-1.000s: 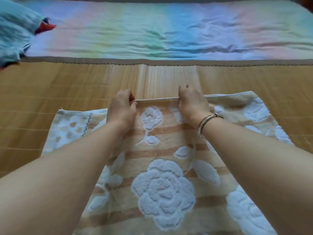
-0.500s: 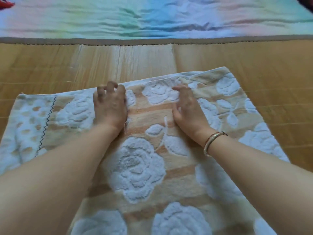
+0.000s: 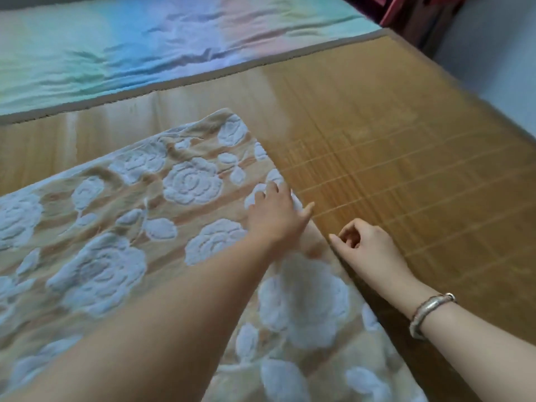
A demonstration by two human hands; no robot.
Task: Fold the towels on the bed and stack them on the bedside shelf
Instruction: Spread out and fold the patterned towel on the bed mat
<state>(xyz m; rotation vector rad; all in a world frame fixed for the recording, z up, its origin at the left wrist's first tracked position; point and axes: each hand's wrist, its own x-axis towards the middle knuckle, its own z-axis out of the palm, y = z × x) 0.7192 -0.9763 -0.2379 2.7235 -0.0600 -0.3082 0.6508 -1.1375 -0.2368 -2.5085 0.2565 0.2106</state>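
Bed mat (image 3: 406, 158): a woven bamboo mat covers the near part of the bed, its taped border running beside the sheet.
Sheet (image 3: 130, 47): pastel rainbow fabric, wrinkled, lies along the far side.
Towel (image 3: 121, 227): beige with raised white roses, spread flat on the mat at left and centre; its right edge runs diagonally under both hands.
Left hand (image 3: 275, 219): lies palm down on the towel's right edge, fingers straight and close together, thumb stretched toward the mat.
Right hand (image 3: 365, 242): just beside the towel's edge over the mat, fingers loosely curled, forefinger tip touching the hem; whether it pinches cloth I cannot tell.
Bangle (image 3: 429, 313): silver, on the right wrist.
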